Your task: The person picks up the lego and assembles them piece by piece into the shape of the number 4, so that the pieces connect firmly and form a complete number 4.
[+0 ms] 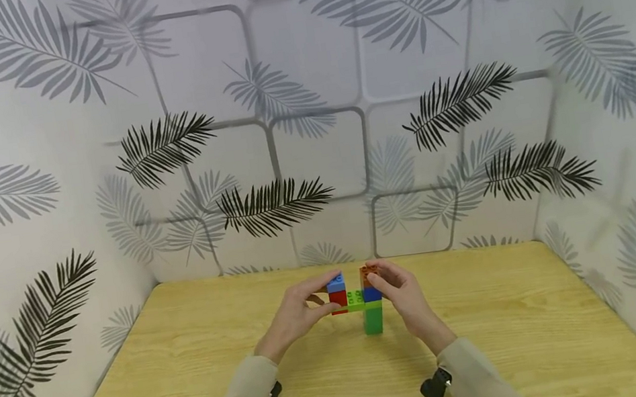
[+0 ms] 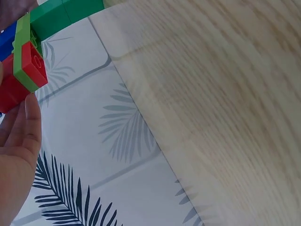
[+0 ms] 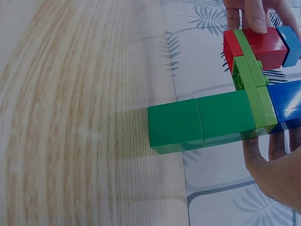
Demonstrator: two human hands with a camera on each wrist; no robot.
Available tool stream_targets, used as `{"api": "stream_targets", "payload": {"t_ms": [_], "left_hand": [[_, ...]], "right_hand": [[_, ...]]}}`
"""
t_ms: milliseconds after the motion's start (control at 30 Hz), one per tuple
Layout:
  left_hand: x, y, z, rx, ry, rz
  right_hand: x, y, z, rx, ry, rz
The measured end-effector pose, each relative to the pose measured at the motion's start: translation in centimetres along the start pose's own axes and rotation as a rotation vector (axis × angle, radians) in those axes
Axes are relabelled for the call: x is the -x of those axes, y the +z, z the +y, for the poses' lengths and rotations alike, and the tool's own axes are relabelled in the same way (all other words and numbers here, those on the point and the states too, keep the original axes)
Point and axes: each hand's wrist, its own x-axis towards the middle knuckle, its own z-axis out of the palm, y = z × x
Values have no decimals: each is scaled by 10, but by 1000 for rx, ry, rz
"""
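Note:
Both hands hold one structure of toy building blocks, joined by a light green crosspiece (image 1: 355,301). My left hand (image 1: 293,314) grips its left column, thumb on the red block (image 1: 338,297) and fingers round the far side. A light blue block (image 1: 336,285) tops that column; a short red block (image 2: 37,66) sits below the crosspiece, its hollow underside exposed. My right hand (image 1: 408,296) pinches the right column near its top, at the orange block (image 1: 365,279) above a dark blue block (image 1: 371,295). Two stacked green blocks (image 3: 202,122) form a leg beneath that side, upright over the table.
A wood-grain table (image 1: 344,385) spreads beneath the hands. Behind it and at both sides stand white walls (image 1: 318,158) with grey and black leaf prints. Dark wrist-worn devices show at both sleeves, the right one (image 1: 436,386) larger in view.

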Motion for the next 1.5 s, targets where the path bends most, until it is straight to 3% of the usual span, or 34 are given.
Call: {"api": "stream_targets", "payload": {"t_ms": [167,433,667,767,1000,1300,1500], "left_hand": [[-1,1,0,17,6,9],[-4,0,3,45,-46,21],[1,1,0,120,-93,11],[2,3,-2,163,-123,1],[4,4,-6,173,-156,-2],[1,7,-15,257,-248,132],[3,7,-22,330,-338,145]], "right_hand": [[0,0,0,-10,-2,-1],[0,-1,1,-3,-19,-27],[2,-8,9,148,-37,-203],[2,-9,11,169,-55,-237],[-1,-5,9,200,-77,-224],[-8,2,13,214,-12,-152],[-13,7,18,196,37,-127]]}}
